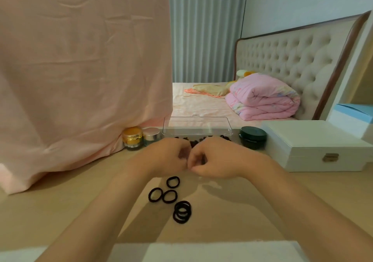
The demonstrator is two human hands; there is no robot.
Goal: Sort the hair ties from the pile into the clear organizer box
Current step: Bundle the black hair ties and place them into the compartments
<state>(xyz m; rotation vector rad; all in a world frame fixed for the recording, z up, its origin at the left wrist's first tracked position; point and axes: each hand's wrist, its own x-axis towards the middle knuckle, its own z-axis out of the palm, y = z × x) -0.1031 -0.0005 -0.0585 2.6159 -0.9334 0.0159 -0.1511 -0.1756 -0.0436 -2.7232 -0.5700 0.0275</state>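
- Hands met just before the clear organizer box (pixel 196 127): left hand (pixel 167 156) and right hand (pixel 212 162) touched, fingers curled round what looked like a dark hair tie (pixel 182 153).
- Loose ties (pixel 170 196) lay on the table (pixel 80 191), nearer the person.
- Sorting seemed midway; the next move called for a short forward drop into the open box.

3 jars (pixel 132 138) flank organizer box (pixel 196 125), white case (pixel 314 146) right, open tabletop (pixel 70 201) at left
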